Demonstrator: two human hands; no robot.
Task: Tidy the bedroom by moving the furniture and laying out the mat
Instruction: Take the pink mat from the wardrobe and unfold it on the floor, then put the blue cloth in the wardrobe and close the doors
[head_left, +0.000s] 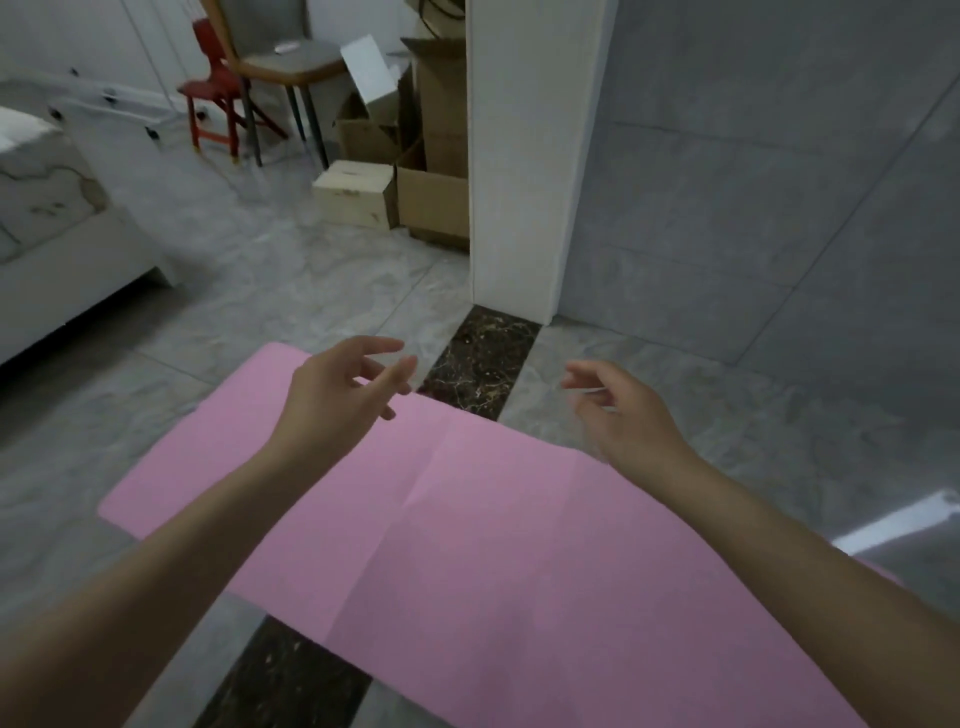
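A pink mat (467, 530) lies spread flat on the grey tiled floor, with fold creases across it, and it covers part of a dark marble strip (480, 358). My left hand (337, 400) hovers above the mat's far edge, fingers apart and empty. My right hand (621, 410) hangs just past the mat's far right edge, fingers loosely curled apart, holding nothing. Both forearms reach out over the mat.
A white bed (57, 208) stands at the left. A grey-seated chair (283, 62) and a small red chair (215, 98) stand at the back. Cardboard boxes (431, 171) and a pale wooden box (353, 192) sit beside a white door frame (524, 156). A grey tiled wall fills the right.
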